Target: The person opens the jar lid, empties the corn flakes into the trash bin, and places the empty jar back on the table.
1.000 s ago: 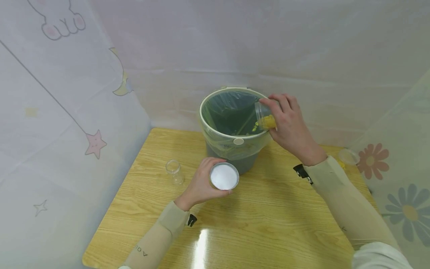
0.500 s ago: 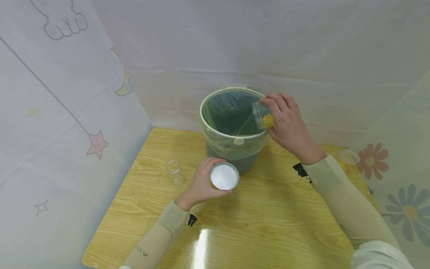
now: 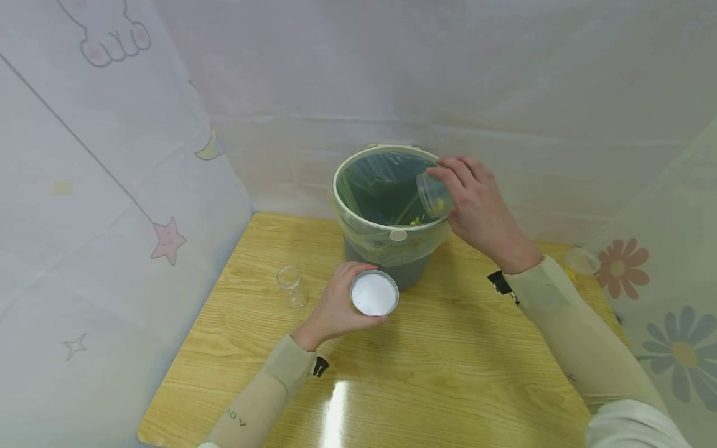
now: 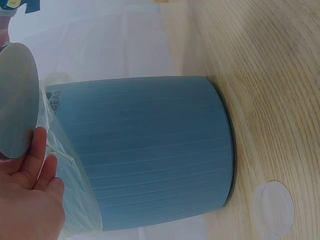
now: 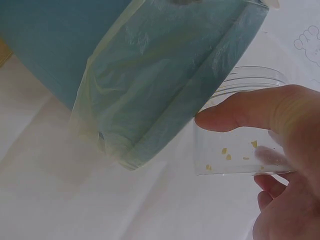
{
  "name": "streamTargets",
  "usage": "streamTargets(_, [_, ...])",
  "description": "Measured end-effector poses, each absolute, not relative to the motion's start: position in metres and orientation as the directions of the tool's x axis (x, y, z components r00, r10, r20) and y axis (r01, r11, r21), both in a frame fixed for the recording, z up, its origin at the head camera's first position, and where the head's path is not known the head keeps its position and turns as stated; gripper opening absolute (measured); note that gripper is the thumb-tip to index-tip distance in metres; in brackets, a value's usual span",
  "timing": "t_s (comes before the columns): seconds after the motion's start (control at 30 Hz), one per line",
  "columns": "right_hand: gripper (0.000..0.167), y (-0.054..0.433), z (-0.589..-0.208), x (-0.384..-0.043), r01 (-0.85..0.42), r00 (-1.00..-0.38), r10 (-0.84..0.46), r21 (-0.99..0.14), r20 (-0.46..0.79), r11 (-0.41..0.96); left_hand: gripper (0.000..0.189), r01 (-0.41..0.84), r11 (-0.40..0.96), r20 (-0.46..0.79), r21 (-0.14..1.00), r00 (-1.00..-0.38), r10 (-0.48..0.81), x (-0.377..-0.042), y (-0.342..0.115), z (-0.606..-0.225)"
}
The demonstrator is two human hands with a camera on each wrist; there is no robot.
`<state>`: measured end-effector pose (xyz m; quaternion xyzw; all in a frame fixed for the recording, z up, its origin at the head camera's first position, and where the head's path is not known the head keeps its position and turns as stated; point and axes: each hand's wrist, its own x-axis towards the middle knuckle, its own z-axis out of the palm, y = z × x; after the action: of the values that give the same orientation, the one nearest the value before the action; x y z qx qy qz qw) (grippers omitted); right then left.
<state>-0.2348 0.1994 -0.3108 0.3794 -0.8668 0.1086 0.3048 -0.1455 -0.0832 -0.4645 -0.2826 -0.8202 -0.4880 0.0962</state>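
The right hand (image 3: 480,211) grips a clear, round jar (image 3: 430,194) tilted over a grey, bag-lined bin (image 3: 413,272); drifting outward could make yellow flakes (image 3: 441,204) miss. The left hand (image 3: 340,303) holds a silver-faced round object (image 3: 374,294).

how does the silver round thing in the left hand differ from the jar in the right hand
The silver round thing shows an opaque face; the jar is see-through. The silver round thing is held in front of the bin; the jar is tipped at the bin's mouth. Both are held, one in the left hand, one in the right hand.
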Motion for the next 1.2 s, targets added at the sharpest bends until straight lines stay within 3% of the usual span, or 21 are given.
streamTargets(0.6, [0.059, 0.191, -0.299, -0.231, -0.726, -0.459, -0.646, 0.161, 0.61, 0.668, 0.085, 0.548, 0.365, 0.421, 0.753, -0.827, 0.373, -0.145, -0.084, -0.464])
streamTargets(0.93, [0.052, 0.179, -0.278, -0.238, -0.722, -0.301, -0.575, 0.212, 0.761, 0.659, 0.085, 0.544, 0.365, 0.414, 0.756, -0.829, 0.377, -0.146, -0.086, -0.464])
streamTargets(1.2, [0.06, 0.188, -0.296, -0.238, -0.732, -0.448, -0.684, 0.203, 0.576, 0.65, 0.086, 0.558, 0.37, 0.428, 0.743, -0.821, 0.379, -0.145, -0.087, -0.465])
